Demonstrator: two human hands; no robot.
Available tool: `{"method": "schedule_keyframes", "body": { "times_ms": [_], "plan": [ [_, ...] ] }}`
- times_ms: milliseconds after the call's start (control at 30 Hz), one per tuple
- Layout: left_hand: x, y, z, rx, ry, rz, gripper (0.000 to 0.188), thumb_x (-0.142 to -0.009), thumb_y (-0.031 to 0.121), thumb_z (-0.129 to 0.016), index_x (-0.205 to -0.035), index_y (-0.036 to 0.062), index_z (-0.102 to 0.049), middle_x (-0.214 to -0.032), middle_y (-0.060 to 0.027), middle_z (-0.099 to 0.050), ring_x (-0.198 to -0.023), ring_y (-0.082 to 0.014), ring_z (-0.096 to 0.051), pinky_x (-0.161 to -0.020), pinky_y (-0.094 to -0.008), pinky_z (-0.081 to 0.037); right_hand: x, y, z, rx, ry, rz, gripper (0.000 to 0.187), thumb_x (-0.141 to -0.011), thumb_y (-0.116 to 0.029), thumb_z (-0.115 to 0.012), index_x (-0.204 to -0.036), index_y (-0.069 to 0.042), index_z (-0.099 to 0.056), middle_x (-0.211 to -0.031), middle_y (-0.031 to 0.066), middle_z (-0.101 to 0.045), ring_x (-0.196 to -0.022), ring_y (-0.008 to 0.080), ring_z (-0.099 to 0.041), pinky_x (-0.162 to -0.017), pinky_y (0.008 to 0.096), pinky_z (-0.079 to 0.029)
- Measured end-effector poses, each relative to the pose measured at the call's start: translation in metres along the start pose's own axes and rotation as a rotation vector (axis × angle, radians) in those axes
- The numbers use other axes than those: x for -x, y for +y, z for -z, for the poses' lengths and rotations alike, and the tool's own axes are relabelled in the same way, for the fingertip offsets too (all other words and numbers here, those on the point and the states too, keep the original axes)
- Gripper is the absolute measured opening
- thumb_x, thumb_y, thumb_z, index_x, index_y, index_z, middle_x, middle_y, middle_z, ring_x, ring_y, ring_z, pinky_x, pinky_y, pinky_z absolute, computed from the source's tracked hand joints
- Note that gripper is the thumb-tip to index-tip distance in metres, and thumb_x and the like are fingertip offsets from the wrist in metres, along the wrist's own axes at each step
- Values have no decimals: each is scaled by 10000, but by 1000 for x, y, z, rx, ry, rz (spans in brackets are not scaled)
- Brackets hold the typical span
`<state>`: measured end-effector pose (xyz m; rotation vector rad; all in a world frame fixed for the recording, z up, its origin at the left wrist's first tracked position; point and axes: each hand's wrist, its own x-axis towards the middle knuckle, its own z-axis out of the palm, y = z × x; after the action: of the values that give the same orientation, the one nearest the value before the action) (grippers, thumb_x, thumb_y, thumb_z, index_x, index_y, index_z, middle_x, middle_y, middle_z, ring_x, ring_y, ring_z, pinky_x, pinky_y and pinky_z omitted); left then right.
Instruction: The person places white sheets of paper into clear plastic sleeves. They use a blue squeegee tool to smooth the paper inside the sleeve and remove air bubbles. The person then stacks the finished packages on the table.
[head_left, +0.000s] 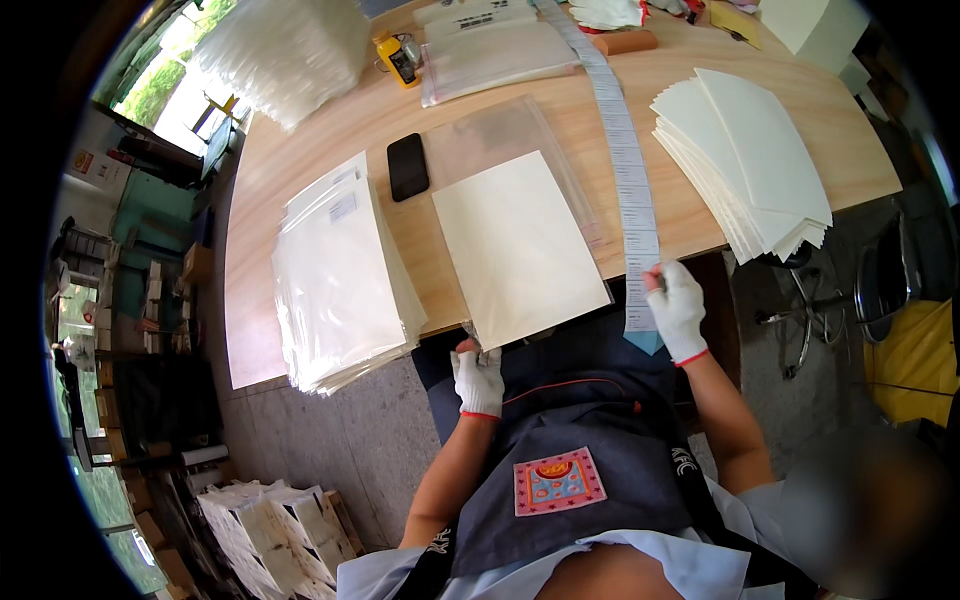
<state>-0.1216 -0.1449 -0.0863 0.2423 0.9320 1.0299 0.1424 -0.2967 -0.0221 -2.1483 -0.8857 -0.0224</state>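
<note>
My left hand (478, 382), in a white fingerless glove with a red cuff, is closed at the near left corner of a cream card sheet (520, 245). Shiny clear film shows at that corner; exactly how the fingers grip is partly hidden. The sheet slants over the table's front edge, with a clear plastic bag (500, 125) showing beyond it. My right hand (680, 312), gloved alike, has thumb and fingers pinched at the right edge of a long strip of printed labels (628, 180). The strip's near end hangs past the table edge.
Left lies a stack of bagged sheets (335, 260), beside a black phone (407, 167). A fanned stack of cream sheets (745, 160) is at right. Farther back are clear bags (500, 60), a yellow bottle (396, 60) and a large plastic bundle (285, 55). A chair (885, 270) stands right.
</note>
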Motion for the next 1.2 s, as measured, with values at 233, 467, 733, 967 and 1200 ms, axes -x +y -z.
{"method": "schedule_keyframes", "body": {
  "times_ms": [233,467,733,967,1200],
  "plan": [
    [39,-40,-34,-575,-500,638,307,-895,170,-476,-1174,42,-463,-967,-132,-584,-800,-188,-590,-724,-332,-510,49,52,11,-459,-278,-349,264,-760,-55,-638,-1012,-43,-563,-903,56,-657,-688,95,-552,-632,232,-434],
    [40,-106,-104,-573,-704,850,250,-896,227,-489,-1081,58,-490,-696,-36,-525,-480,-124,-530,-452,-265,-465,43,-2,65,88,-242,277,202,-614,-139,-715,-715,-64,-557,-906,24,-589,-716,261,-533,-667,391,-417],
    [56,-89,-127,-946,-689,743,159,-849,161,-452,-933,44,-518,-582,-53,-493,-432,-156,-472,-402,-278,-394,32,-38,79,66,-113,537,235,-490,-81,-731,-666,-42,-582,-917,84,-579,-887,285,-551,-747,391,-439],
    [37,-37,-67,-605,-530,752,233,-899,191,-469,-1098,70,-461,-679,-60,-544,-467,-106,-453,-429,-239,-382,5,-42,49,-519,-266,104,132,-661,-18,-667,-744,-33,-564,-874,80,-578,-825,218,-566,-729,303,-441],
    [28,35,7,-384,-200,236,67,-854,87,-567,-831,90,-504,-670,-10,-521,-454,-101,-452,-431,-246,-379,-66,-65,-36,-578,-796,-30,26,-785,-71,-591,-780,-60,-568,-765,-5,-546,-686,66,-486,-621,227,-395]
  ]
}}
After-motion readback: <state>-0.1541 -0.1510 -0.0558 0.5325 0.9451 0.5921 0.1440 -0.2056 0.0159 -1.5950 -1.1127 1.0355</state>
